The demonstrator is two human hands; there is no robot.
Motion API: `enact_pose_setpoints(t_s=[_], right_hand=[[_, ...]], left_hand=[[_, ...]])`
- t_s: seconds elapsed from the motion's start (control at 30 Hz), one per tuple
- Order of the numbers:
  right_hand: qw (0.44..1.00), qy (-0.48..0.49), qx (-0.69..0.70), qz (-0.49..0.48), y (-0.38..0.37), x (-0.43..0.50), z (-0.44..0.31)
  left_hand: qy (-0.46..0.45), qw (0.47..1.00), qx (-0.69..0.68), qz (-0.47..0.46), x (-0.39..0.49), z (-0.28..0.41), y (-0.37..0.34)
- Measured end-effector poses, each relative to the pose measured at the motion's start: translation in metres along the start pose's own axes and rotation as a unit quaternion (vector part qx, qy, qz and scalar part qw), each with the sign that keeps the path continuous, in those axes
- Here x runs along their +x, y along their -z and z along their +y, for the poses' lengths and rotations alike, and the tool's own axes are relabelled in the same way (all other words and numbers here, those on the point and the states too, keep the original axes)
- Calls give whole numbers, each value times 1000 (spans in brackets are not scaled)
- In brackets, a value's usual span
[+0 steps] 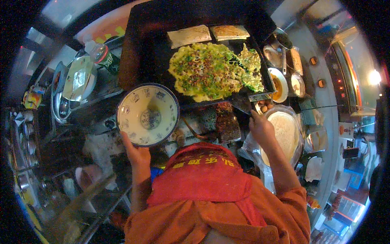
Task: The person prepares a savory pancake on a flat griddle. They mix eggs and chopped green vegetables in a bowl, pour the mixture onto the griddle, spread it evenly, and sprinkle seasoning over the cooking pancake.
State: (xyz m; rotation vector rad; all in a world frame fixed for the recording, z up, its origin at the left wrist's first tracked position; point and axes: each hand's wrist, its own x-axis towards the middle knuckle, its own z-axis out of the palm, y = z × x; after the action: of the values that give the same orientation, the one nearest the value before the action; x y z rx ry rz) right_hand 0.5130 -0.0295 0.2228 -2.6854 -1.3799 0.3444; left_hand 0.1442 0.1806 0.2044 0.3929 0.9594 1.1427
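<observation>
My left hand point(135, 152) grips the lower rim of a patterned ceramic bowl point(164, 117), tilted so its inside shows; only a thin wet film is visible in it. My right hand point(262, 126) holds a metal scraper point(259, 97) by its handle, its blade at the right front edge of a dark griddle point(146, 61). An egg mixture with chopped greens and brown bits point(204, 71) spreads over the griddle, with a ragged, lumpier part at its right. Behind it lie a pale flatbread point(189, 35) and a browned flatbread point(230, 32).
Right of the griddle are a white bowl of yellow-brown liquid point(281, 85), a metal pot point(272, 56), eggs, and round flatbreads point(280, 134) on plastic. At left stand a plastic bottle point(105, 56) and a covered container point(79, 77). A dark crusted block point(227, 125) sits before the griddle.
</observation>
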Motion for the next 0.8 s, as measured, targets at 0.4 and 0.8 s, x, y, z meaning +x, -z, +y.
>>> enact_pose_setpoints(t_s=[0.4, 0.8], right_hand=[[968, 0, 182, 172, -92, 60, -28], [915, 6, 312, 255, -70, 47, -24]], left_hand=[[-6, 999, -19, -46, -10, 15, 6], [-14, 998, 9, -61, -15, 14, -4]])
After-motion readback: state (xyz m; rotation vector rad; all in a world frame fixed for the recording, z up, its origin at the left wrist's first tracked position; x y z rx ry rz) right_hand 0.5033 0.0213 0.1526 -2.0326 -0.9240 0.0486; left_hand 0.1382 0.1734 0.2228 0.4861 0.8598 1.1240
